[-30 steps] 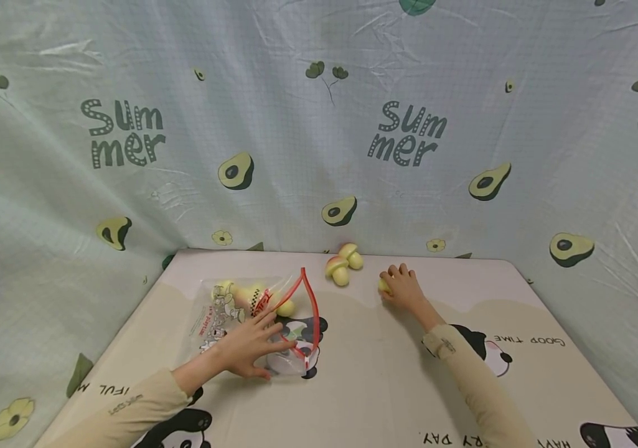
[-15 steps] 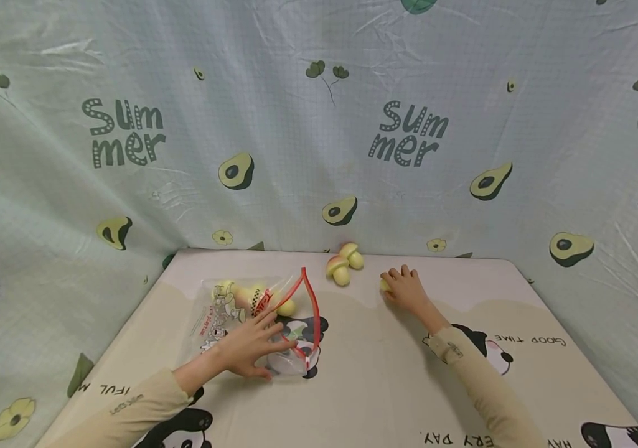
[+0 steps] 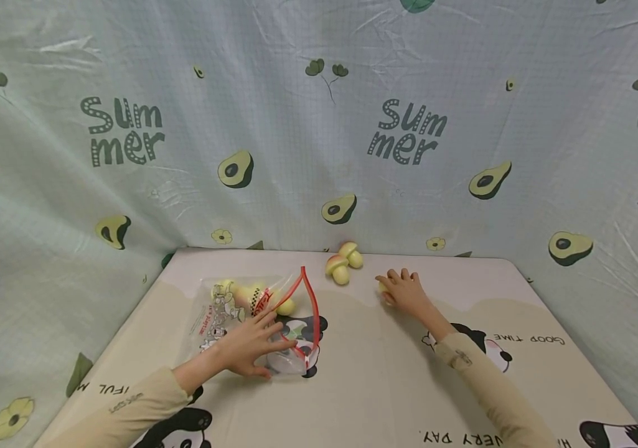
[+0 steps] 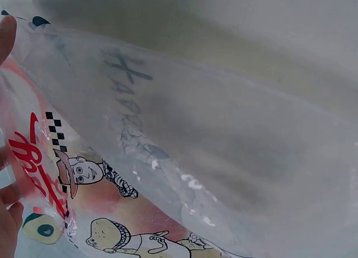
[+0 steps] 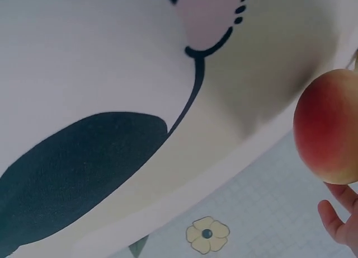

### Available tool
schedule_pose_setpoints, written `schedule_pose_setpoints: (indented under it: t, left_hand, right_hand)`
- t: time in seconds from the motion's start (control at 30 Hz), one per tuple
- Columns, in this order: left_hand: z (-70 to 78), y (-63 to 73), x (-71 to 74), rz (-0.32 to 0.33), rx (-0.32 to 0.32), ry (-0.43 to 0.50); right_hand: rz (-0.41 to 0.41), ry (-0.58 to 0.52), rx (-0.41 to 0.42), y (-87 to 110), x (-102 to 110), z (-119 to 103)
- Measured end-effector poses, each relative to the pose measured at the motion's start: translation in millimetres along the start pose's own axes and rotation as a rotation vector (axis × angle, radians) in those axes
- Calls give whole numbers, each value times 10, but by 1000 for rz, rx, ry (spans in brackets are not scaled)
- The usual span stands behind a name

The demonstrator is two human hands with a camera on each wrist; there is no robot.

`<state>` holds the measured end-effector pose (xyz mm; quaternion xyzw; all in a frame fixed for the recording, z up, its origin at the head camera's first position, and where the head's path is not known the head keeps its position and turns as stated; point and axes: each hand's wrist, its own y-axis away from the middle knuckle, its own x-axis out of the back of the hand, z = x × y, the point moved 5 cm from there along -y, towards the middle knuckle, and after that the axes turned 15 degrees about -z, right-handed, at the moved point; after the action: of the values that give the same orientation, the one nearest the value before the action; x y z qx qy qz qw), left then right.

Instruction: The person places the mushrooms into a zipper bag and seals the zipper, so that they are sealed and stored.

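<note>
A clear zip bag (image 3: 220,320) with a red zip edge and cartoon print lies on the table's left half. Pale yellow toy mushrooms (image 3: 286,307) show through its film. My left hand (image 3: 251,345) rests on the bag near its mouth, fingers spread; the left wrist view shows the printed film (image 4: 84,174) close up. Over the table's far right half, my right hand (image 3: 404,294) holds another toy mushroom, mostly hidden by the fingers in the head view. Its round red-and-yellow cap (image 5: 330,126) shows in the right wrist view, with fingertips (image 5: 331,217) at its lower side.
Two toy mushrooms (image 3: 338,271) (image 3: 351,254) lie together at the table's back edge, between the bag and my right hand. A panda-print cover spreads over the table (image 3: 375,386). Behind it hangs a pale curtain (image 3: 296,124) with avocado print.
My right hand shifts very slightly, and its fingers spread a little at the mushroom. The left hand, the bag and the two mushrooms at the back stay put.
</note>
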<state>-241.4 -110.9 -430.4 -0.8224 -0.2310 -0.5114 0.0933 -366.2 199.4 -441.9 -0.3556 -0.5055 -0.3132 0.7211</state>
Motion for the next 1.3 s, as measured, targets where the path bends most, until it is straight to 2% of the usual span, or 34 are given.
schedule_pose_setpoints:
  t: [0.23,0.6,0.97,1.3]
  left_hand:
    - [2,-12,-5,-21,7,9]
    - [1,-10,-6,-13,7,-6]
    - [4,-6,5,5,6,-4]
    - [3,-8,17,-4,13,1]
  right_hand:
    - [-23,-12,21,30,74,-102]
    - [36,2,72,42,118,-204]
    - [13,-13,80,61,180,-316]
    - [51,-12,122,62,194,-413]
